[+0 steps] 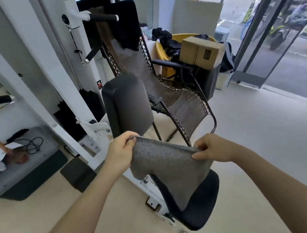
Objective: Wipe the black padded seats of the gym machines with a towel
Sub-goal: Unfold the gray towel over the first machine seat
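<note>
A grey towel (pixel 169 170) hangs stretched between my hands at mid-frame. My left hand (pixel 121 152) pinches its upper left corner and my right hand (pixel 212 148) pinches its upper right corner. Below the towel lies the black padded seat (pixel 203 203) of a white gym machine, partly covered by the hanging cloth. The machine's black padded backrest (pixel 127 103) stands upright just beyond my left hand.
A folding mesh lounge chair (pixel 181 99) stands right behind the backrest. A yellow tub (pixel 161 50) with dark clothes and cardboard boxes (pixel 202 52) sits further back. The white machine frame (pixel 40 85) rises at left, with a grey step platform (pixel 32 164) beside it. A glass door opens at right.
</note>
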Available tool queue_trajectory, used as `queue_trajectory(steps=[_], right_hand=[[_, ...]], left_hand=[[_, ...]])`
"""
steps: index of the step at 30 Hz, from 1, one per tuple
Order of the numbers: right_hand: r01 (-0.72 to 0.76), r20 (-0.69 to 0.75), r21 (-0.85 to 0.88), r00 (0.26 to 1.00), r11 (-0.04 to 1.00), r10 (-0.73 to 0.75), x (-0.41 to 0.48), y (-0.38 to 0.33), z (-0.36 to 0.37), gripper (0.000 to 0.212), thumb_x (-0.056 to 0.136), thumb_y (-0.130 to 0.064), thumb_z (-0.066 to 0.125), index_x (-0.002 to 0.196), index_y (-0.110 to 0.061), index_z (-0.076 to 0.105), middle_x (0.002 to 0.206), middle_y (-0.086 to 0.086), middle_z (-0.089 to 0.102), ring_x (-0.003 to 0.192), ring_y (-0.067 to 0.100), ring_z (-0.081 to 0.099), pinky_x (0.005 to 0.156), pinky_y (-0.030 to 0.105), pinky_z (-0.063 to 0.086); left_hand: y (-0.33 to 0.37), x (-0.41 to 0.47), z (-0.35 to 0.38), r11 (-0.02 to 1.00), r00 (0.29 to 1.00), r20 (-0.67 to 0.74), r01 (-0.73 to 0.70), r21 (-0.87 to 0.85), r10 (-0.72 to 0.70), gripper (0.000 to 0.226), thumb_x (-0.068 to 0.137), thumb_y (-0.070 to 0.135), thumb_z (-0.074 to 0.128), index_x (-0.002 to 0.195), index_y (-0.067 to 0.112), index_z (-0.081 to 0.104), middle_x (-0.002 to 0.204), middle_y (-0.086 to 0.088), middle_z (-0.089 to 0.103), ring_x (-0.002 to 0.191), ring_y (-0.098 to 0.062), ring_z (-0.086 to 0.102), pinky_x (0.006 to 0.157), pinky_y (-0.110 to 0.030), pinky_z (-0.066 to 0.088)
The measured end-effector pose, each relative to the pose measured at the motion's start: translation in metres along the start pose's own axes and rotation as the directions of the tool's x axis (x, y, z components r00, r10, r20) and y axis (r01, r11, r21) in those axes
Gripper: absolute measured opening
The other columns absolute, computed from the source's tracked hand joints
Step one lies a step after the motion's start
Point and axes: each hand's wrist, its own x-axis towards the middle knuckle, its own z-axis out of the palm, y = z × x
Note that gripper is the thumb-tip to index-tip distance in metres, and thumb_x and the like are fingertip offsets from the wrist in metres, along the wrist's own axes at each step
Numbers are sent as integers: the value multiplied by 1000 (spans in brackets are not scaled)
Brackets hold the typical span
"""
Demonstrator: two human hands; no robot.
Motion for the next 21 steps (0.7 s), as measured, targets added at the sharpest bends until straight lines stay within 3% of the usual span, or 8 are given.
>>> queue_trajectory(steps=[2, 5, 8, 11, 15, 17, 19, 21], right_hand=[[-30, -69, -140, 997, 990, 20, 11, 17, 2, 11, 85, -25, 65, 75, -21, 67, 75, -5, 67, 72, 9, 58, 67, 24, 44], [1, -299, -155, 953, 988, -48, 25, 30, -3, 7, 85, -21, 65, 80, -22, 69, 83, -6, 68, 84, 15, 61, 76, 30, 46], [137, -452, -159, 870, 978, -196, 40, 36, -11, 10, 85, -12, 65, 84, -20, 71, 81, -5, 64, 81, 17, 58, 77, 33, 46], [245, -501, -219, 802, 944, -325, 56, 45, -26, 16, 83, -4, 63, 90, -15, 72, 86, 3, 63, 82, 23, 58, 75, 38, 48], [324, -479, -213, 788, 922, -388, 71, 81, -28, 21, 78, 3, 64, 90, -12, 71, 86, 4, 62, 79, 22, 55, 71, 34, 45], [293, -407, -238, 836, 926, -369, 77, 113, -10, 21, 80, 0, 64, 92, -16, 70, 85, 0, 62, 80, 20, 53, 70, 33, 45], [224, -279, -288, 910, 931, -305, 82, 148, 14, 20, 84, -6, 60, 94, -20, 70, 84, 0, 64, 83, 23, 55, 69, 36, 48], [167, -56, -458, 975, 873, -216, 86, 178, 39, 18, 86, -14, 50, 93, -21, 66, 87, 0, 64, 89, 25, 57, 71, 38, 49]], left_hand=[[-18, -2, 6, 998, 995, -79, 66, -14, -67, 28, 99, 14, 43, 89, 24, 66, 88, 5, 67, 88, -14, 60, 73, -30, 47], [-38, -5, 11, 980, 955, -226, 178, -88, -193, 28, 99, 12, 42, 91, 21, 68, 90, 3, 67, 89, -15, 60, 72, -26, 44], [-45, -8, 15, 970, 932, -290, 173, -172, -218, 31, 98, 9, 46, 85, 26, 69, 87, 4, 69, 85, -8, 61, 71, -20, 42], [-36, -12, 18, 958, 923, -320, 137, -251, -215, 43, 95, 5, 52, 78, 39, 71, 79, 16, 72, 78, 4, 62, 74, -17, 44], [-32, -27, 39, 955, 936, -234, 217, -203, -263, 36, 89, 2, 61, 82, 33, 76, 81, 6, 75, 73, -12, 58, 69, -23, 43], [-40, -37, 60, 941, 928, -163, 318, -116, -334, 28, 88, 4, 64, 86, 29, 76, 73, 18, 72, 68, -3, 58, 64, -14, 43], [-57, -49, 87, 910, 909, -62, 414, 23, -412, 25, 89, 7, 63, 90, 28, 77, 75, 19, 73, 71, -2, 63, 67, -16, 48], [-82, -64, 119, 851, 854, 126, 468, 238, -505, 26, 90, 12, 58, 101, 29, 75, 97, 10, 74, 90, -8, 66, 80, -22, 49]])
